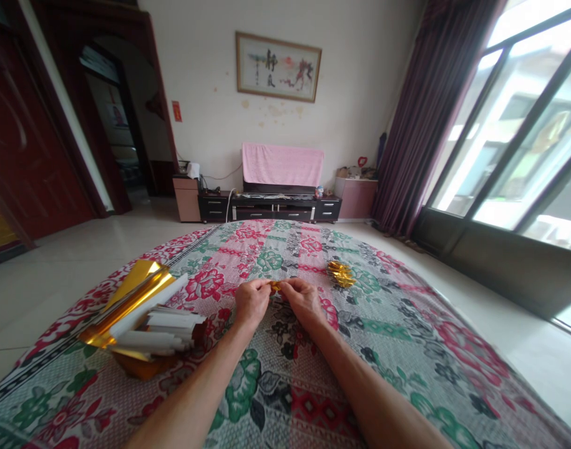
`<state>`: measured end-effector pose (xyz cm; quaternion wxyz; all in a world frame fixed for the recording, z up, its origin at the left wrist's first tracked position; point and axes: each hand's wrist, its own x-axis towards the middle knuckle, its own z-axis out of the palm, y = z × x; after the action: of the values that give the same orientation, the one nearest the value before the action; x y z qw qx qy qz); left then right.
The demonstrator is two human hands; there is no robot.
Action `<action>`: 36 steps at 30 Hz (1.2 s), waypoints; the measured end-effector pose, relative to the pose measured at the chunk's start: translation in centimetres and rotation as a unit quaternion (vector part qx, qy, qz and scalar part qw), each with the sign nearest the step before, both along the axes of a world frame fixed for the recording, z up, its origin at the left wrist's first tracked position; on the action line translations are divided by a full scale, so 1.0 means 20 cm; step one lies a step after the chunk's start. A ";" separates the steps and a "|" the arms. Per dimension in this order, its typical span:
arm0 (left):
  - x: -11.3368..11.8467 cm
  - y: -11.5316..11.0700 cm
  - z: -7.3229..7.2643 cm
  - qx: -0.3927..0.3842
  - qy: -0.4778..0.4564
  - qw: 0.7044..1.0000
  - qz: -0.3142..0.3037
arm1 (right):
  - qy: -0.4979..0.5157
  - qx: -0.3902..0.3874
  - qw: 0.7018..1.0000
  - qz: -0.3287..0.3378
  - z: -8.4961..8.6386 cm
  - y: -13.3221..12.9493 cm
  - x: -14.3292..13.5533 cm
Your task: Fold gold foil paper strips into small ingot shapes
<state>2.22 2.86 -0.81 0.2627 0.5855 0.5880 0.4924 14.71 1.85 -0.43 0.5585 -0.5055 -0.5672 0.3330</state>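
Both hands meet over the middle of the table, pinching one small piece of folded gold foil paper (pixel 276 287) between them. My left hand (pixel 251 302) grips its left end with thumb and fingers. The right end is held by my right hand (pixel 304 300), fingers curled in. Most of the piece is covered by the fingertips. Beyond my right hand lies a small pile of folded gold paper pieces (pixel 342 273). To the left of my left hand are gold foil sheets (pixel 138 299), partly rolled, with a stack of white-backed paper strips (pixel 168 330) beside them.
A patterned floral cloth (pixel 397 349) covers the round table. Past it stands a low black cabinet (pixel 271 212) with a pink cloth (pixel 283 164) draped over something on top. A window (pixel 514 143) with a purple curtain (pixel 416 112) is on the right, a red door (pixel 27 131) on the left.
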 end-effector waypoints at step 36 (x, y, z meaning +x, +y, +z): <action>-0.02 -0.06 0.11 -0.016 -0.006 0.999 -0.030 | 0.085 -0.023 0.995 0.047 0.01 0.01 -0.01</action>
<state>1.73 1.67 1.31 0.2903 0.5954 0.5764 0.4786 14.60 1.97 -0.26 0.5764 -0.4611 -0.5330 0.4136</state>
